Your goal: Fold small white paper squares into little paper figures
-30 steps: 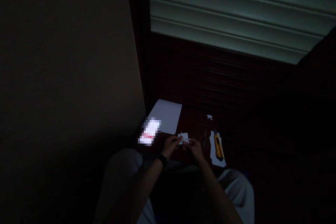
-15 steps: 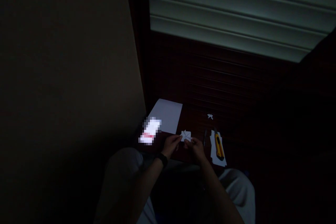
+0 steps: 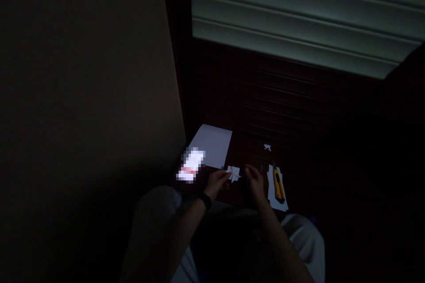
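A small piece of white folded paper point(image 3: 234, 173), with pointed edges and crease lines meeting near its middle, is pinched at its left edge by my left hand point(image 3: 217, 182). A dark band circles my left wrist. My right hand point(image 3: 255, 181) is just right of the paper, apart from it, its fingers loosely bent with nothing visible in them. Beside that hand, a dark slim pen-like object point(image 3: 261, 168) is partly hidden. Further right, a yellow utility knife point(image 3: 279, 188) rests on a cut white paper piece point(image 3: 271, 192).
A white paper sheet point(image 3: 214, 143) lies at the back left of the dark tabletop point(image 3: 244, 148). A lit, blurred-out screen point(image 3: 191, 166) overlaps its lower corner. Small white paper scraps point(image 3: 267, 147) lie at the back right. A wall point(image 3: 99, 75) rises on the left.
My right hand has let go of the folded paper and moved slightly right and up. The paper has turned a little in my left hand, which still holds it.
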Motion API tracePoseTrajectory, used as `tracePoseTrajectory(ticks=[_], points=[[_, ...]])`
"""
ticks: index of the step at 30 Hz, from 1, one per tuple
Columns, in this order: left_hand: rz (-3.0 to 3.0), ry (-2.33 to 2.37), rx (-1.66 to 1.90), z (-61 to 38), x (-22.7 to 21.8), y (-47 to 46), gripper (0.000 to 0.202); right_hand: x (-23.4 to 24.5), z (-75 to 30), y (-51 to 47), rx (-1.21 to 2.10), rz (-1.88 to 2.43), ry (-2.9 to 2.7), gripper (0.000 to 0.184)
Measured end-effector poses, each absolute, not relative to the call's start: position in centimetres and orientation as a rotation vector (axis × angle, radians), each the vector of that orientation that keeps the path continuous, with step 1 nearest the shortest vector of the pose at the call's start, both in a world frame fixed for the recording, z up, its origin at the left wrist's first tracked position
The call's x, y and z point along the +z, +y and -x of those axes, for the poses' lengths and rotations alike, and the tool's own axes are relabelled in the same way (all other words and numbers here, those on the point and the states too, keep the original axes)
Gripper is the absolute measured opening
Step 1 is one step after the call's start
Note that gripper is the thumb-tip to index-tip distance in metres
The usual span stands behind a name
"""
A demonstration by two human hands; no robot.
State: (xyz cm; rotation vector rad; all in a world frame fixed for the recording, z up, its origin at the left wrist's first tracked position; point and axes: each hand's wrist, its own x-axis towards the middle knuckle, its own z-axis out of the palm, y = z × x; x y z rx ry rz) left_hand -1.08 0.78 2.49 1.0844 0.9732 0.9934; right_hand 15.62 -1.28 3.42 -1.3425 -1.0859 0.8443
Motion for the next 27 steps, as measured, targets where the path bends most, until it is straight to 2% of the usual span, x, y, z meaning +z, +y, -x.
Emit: tracePoseTrajectory(ticks=[3,5,8,14,19,27], points=[[-1.109,0.955,0.952,0.9,2.7,0.9,0.041,4.5,-16.5,-1.3,0.801,1.369,-1.128,0.031],[-1.141,0.942,0.936,0.8,2.9,1.0,0.038,5.1,-16.7,-1.6,0.82,1.392,-1.184,0.035],[-1.208,0.917,0.93,0.7,3.4,1.0,0.032,5.9,-16.3,-2.3,0.993,1.385,-1.243,0.041],[-1.339,0.871,0.953,0.8,4.6,0.6,0.024,5.9,-15.5,-2.9,1.205,1.309,-1.194,0.037],[-1.585,1.079,1.173,1.1,5.5,0.3,0.031,5.3,-15.5,-2.9,1.193,1.275,-1.106,0.036],[-1.411,0.907,0.934,1.1,5.4,-0.1,0.044,4.5,-15.1,-3.3,1.204,1.212,-0.997,0.038]])
